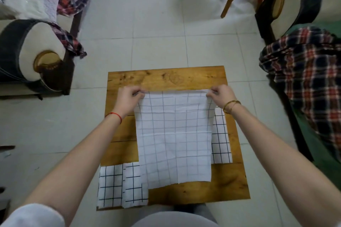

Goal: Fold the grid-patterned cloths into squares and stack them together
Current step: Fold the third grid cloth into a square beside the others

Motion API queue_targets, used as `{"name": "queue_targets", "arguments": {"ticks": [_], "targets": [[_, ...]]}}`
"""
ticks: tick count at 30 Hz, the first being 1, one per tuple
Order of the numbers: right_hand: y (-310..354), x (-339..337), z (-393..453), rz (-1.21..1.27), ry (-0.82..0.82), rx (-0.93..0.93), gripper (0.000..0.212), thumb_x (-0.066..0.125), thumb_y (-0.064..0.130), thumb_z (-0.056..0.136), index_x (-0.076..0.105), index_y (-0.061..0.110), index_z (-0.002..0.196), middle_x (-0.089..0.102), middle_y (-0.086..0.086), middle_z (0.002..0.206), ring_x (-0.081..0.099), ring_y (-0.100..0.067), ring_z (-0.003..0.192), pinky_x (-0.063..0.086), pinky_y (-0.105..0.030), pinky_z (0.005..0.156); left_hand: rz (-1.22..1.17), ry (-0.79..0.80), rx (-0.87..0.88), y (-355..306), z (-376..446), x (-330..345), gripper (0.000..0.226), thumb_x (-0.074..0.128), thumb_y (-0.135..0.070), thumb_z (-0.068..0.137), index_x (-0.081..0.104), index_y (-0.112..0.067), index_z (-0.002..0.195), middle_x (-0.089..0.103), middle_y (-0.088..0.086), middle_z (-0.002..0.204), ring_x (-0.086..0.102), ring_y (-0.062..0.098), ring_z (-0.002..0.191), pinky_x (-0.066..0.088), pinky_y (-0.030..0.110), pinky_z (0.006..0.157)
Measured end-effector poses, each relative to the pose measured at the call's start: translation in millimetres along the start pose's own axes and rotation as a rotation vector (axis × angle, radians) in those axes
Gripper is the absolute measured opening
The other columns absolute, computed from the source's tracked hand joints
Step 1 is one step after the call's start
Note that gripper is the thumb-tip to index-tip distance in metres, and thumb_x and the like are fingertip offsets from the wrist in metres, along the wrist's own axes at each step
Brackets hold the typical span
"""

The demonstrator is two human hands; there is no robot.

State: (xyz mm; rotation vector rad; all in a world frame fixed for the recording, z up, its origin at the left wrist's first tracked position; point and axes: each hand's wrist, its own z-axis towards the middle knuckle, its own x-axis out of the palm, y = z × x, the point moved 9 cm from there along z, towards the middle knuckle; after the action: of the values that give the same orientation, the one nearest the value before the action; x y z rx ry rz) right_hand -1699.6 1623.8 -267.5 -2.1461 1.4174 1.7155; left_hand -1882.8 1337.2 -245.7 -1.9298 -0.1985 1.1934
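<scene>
Head view, left hand (pixel 127 97) and right hand (pixel 222 96) pinching far corners of grid cloth (pixel 173 138) (frame centre), over wooden table (pixel 166 77), folded cloths (pixel 121 184) lower left.

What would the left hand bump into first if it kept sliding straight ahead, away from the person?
Just bare wood. The left hand grips the far left corner of the grid cloth, and ahead lies only a strip of the wooden table, then its far edge and the tiled floor. Height above the table is unclear.

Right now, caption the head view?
Both hands pinch a grid cloth's far corners over a wooden table.
</scene>
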Motion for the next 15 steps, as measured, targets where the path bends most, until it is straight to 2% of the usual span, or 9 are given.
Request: {"name": "queue_targets", "arguments": {"ticks": [2,4,7,9,12,15], "targets": [[0.0,4.6,0.6,-0.011,-0.014,0.001,0.022,0.057,0.024,0.088,0.068,0.007,0.082,0.069,-0.014,0.083,0.062,-0.031,0.082,0.053,-0.037,0.072,0.003,0.006,-0.015,7.2,-0.2,4.3,0.018,0.063,-0.012,0.088,0.076,-0.016,0.1,0.071,-0.007,0.096,0.061,0.004,0.091,0.044,0.006,0.077],[-0.5,10.0,-0.5,-0.033,-0.024,-0.003,0.023,0.056,0.025,0.091,0.068,0.007,0.083,0.069,-0.012,0.082,0.063,-0.028,0.081,0.054,-0.038,0.073,-0.008,0.003,-0.025,13.8,-2.8,7.3,0.018,0.063,-0.013,0.088,0.076,-0.017,0.1,0.071,-0.008,0.095,0.06,0.001,0.089,0.04,0.001,0.073],[-2.4,20.8,-8.8,-0.044,-0.003,-0.003,0.024,0.057,0.025,0.091,0.068,0.007,0.081,0.068,-0.012,0.079,0.063,-0.029,0.08,0.054,-0.038,0.072,-0.016,0.019,-0.032,23.5,-13.1,12.6,0.017,0.063,-0.013,0.089,0.076,-0.018,0.099,0.071,-0.008,0.094,0.06,0.002,0.09,0.045,0.013,0.08],[-6.5,31.3,-18.0,-0.053,0.025,0.003,0.021,0.057,0.024,0.092,0.07,0.008,0.088,0.07,-0.012,0.085,0.063,-0.029,0.083,0.054,-0.04,0.077,-0.02,0.05,-0.038,31.4,-23.3,20.4,0.018,0.063,-0.011,0.089,0.075,-0.017,0.1,0.072,-0.005,0.098,0.062,0.004,0.092,0.048,0.019,0.087],[-19.3,49.8,-33.1,-0.058,0.057,0.014,0.019,0.056,0.02,0.093,0.071,0.009,0.092,0.072,-0.009,0.092,0.064,-0.025,0.087,0.054,-0.037,0.08,-0.028,0.082,-0.047,40.8,-42.6,34.7,0.019,0.061,-0.006,0.09,0.075,-0.013,0.1,0.073,-0.002,0.102,0.063,0.005,0.096,0.048,0.021,0.092],[-40.3,73.8,-47.7,-0.104,0.102,0.026,0.019,0.053,0.017,0.092,0.073,0.015,0.092,0.073,-0.003,0.096,0.065,-0.021,0.088,0.054,-0.031,0.073,-0.026,0.117,-0.074,55.0,-64.9,55.0,0.021,0.059,-0.003,0.091,0.075,-0.012,0.102,0.073,-0.001,0.105,0.062,0.005,0.098,0.046,0.017,0.093]]}}
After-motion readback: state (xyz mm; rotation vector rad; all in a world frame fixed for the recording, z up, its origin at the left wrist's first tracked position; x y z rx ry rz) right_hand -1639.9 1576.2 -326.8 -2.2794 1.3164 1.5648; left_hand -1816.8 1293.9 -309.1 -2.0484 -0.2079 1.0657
